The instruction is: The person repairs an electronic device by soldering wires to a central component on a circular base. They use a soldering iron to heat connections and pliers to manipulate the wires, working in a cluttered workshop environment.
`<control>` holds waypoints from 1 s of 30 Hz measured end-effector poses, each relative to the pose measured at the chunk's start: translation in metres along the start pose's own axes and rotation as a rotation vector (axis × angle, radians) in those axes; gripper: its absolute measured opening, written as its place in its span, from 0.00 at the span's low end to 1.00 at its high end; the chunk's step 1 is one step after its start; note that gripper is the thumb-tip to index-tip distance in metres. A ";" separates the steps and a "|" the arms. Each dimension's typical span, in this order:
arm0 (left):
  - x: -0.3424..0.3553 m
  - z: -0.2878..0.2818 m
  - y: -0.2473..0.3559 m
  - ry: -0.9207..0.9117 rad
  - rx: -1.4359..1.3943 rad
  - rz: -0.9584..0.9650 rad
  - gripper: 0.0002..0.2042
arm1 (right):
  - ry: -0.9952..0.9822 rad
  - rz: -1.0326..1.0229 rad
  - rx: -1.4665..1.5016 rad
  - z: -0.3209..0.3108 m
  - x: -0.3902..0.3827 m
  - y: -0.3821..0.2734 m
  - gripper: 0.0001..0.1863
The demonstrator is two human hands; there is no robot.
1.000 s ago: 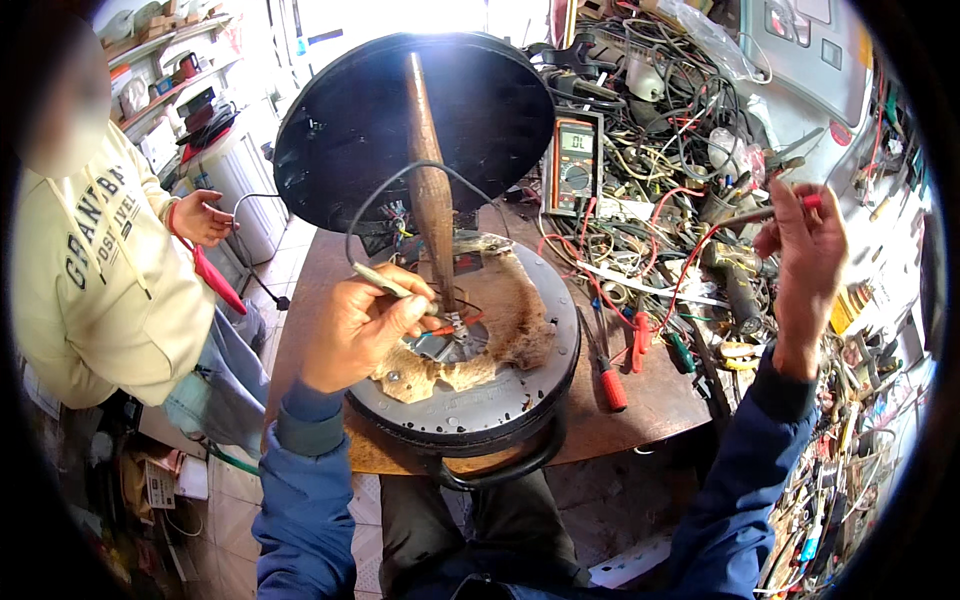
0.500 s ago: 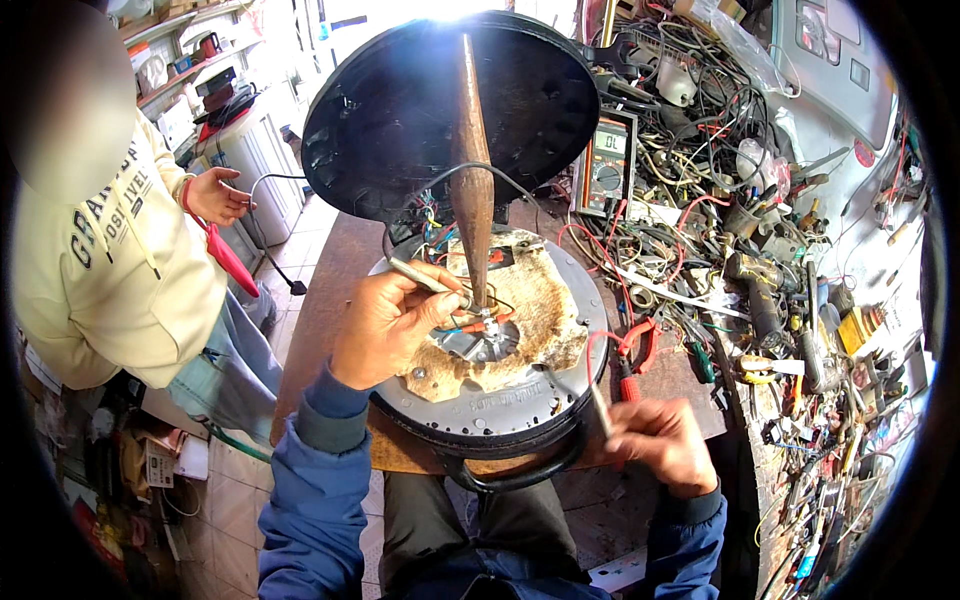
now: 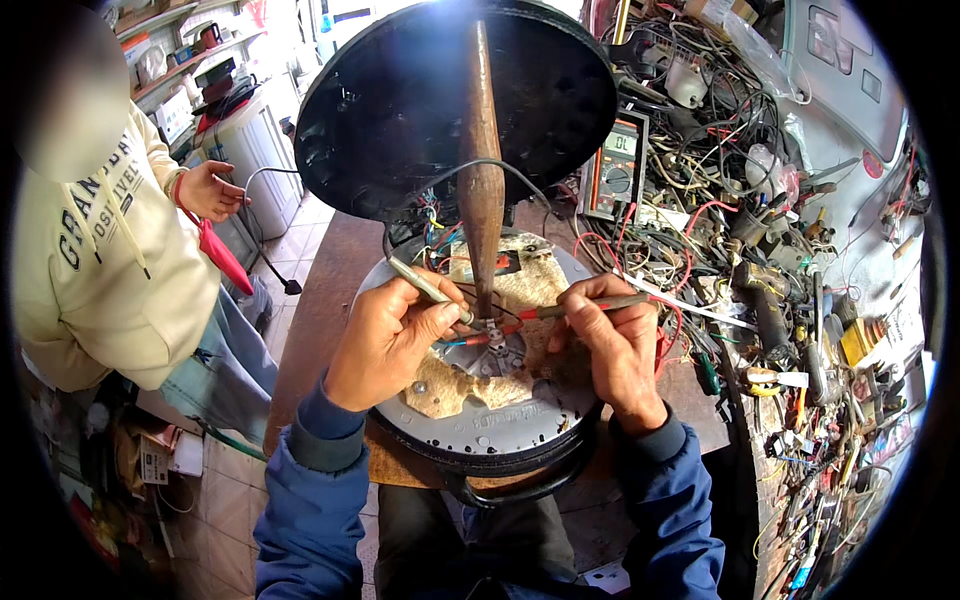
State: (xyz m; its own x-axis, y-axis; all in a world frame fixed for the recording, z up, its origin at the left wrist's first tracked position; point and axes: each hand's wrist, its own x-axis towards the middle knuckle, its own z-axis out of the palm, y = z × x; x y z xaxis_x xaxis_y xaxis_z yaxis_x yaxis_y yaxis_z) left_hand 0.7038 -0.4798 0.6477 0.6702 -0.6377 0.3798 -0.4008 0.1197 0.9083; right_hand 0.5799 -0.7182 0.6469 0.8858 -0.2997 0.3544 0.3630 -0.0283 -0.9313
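Note:
An opened round electric appliance stands before me, its dark dished lid [image 3: 400, 130] tilted up behind a grey metal base [image 3: 470, 432]. A tapered wooden stick [image 3: 481, 210] stands upright between lid and base. Torn yellowish insulation [image 3: 532, 268] surrounds a central opening with wires and a metal fitting [image 3: 497, 345]. My left hand [image 3: 378, 345] is closed around a grey test probe [image 3: 418, 279], pointed at the fitting. From the right, my right hand [image 3: 615, 350] grips a second test probe [image 3: 578, 306], red near its tip, which reaches the wires there. Whether either tip touches metal is too small to tell.
A red-and-grey multimeter [image 3: 614, 168] leans behind on the right. Heaped cables [image 3: 680, 140] and tools cover the bench on that side, with pliers [image 3: 762, 380] near its edge. At left stands a person in a cream hoodie [image 3: 120, 270], one hand near a hanging cord [image 3: 262, 235].
My right hand has come up and left with its probe, from beside the base to the central fitting. My left hand keeps its probe in nearly the same place.

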 end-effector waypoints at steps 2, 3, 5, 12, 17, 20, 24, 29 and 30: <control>-0.003 0.000 0.000 -0.017 0.034 0.016 0.08 | 0.024 0.001 0.017 0.005 -0.002 0.005 0.12; -0.004 0.000 0.001 0.000 0.039 0.007 0.08 | 0.007 0.013 0.008 0.007 -0.002 0.004 0.13; -0.005 0.003 0.005 0.022 0.048 -0.004 0.08 | -0.015 0.028 -0.012 0.009 -0.002 -0.003 0.15; -0.004 0.003 0.007 0.014 0.059 -0.003 0.09 | -0.070 -0.006 -0.056 0.007 -0.004 0.004 0.14; -0.003 0.001 0.005 0.003 0.072 0.015 0.09 | -0.067 -0.006 -0.116 0.007 -0.004 0.004 0.14; -0.003 0.001 0.003 0.002 0.079 0.020 0.09 | -0.066 -0.010 -0.114 0.006 -0.004 0.005 0.14; -0.004 0.001 0.006 -0.007 0.139 0.046 0.09 | -0.085 -0.038 -0.161 0.006 -0.004 0.007 0.13; -0.004 0.004 0.007 0.009 0.110 0.062 0.06 | -0.100 -0.011 -0.144 0.008 -0.005 0.002 0.13; -0.004 0.004 0.008 0.009 0.121 0.063 0.06 | -0.106 -0.017 -0.154 0.008 -0.005 0.002 0.13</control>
State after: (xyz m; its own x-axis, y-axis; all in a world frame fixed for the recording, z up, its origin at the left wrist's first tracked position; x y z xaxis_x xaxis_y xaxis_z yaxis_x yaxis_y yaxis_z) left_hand 0.6957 -0.4790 0.6527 0.6463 -0.6251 0.4376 -0.5143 0.0667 0.8550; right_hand 0.5784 -0.7090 0.6437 0.9084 -0.1964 0.3692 0.3366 -0.1807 -0.9242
